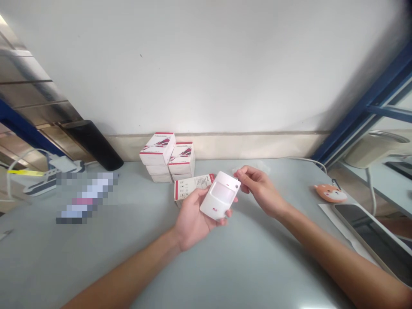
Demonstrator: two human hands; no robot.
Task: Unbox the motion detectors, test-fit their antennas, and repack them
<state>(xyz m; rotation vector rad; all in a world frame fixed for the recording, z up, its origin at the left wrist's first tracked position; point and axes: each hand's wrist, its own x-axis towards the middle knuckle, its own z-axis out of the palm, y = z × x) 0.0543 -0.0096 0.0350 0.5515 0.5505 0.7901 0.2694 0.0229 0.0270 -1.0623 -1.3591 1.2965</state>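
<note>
- Left hand point(195, 221) holds a white device point(220, 196) above the table point(257, 270), window point(223, 192) toward the person, long axis slanting away rightward.
- Right hand point(259, 186) narrowed at its top corner; cannot tell what it grips.
- Box point(189, 187) behind, partly covered.

Just one head cam here, looking forward and down from the near side of the table point(251, 262), past its back edge to the wall point(225, 73). Pretty close: left hand point(194, 219) and right hand point(262, 192) sit mid-view. Wide enough to get the table's back right corner.
</note>
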